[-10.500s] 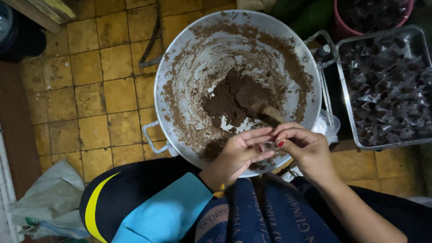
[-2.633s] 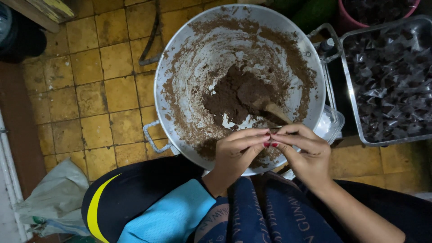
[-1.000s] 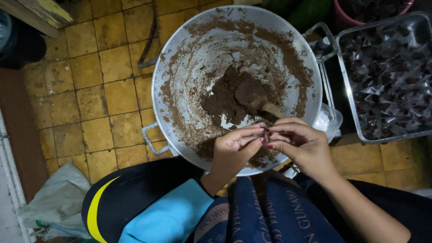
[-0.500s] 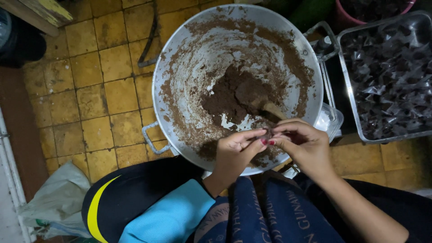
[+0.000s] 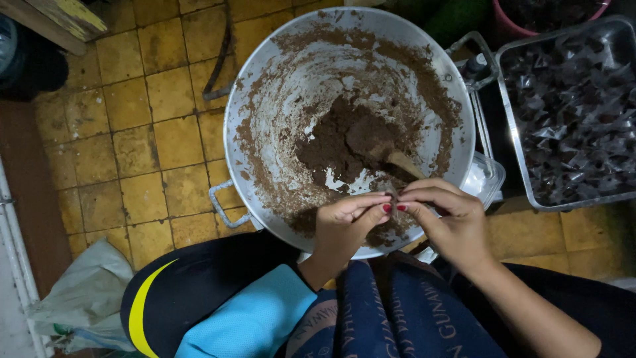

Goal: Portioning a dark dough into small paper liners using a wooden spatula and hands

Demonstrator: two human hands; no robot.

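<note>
Brown paste [image 5: 344, 142] fills the metal pan [image 5: 265, 86]; I see left hand [image 5: 344, 222] and right hand [image 5: 450, 222] together, pinching a small piece [image 5: 392, 197].

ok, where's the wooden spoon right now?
Head view: the wooden spoon lies inside the big round metal pan, right of the dark brown mound, just above both hands.

Dim warm light from above, glare on the metal pan [image 5: 265, 86], dark corners, edges slightly warped.
</note>
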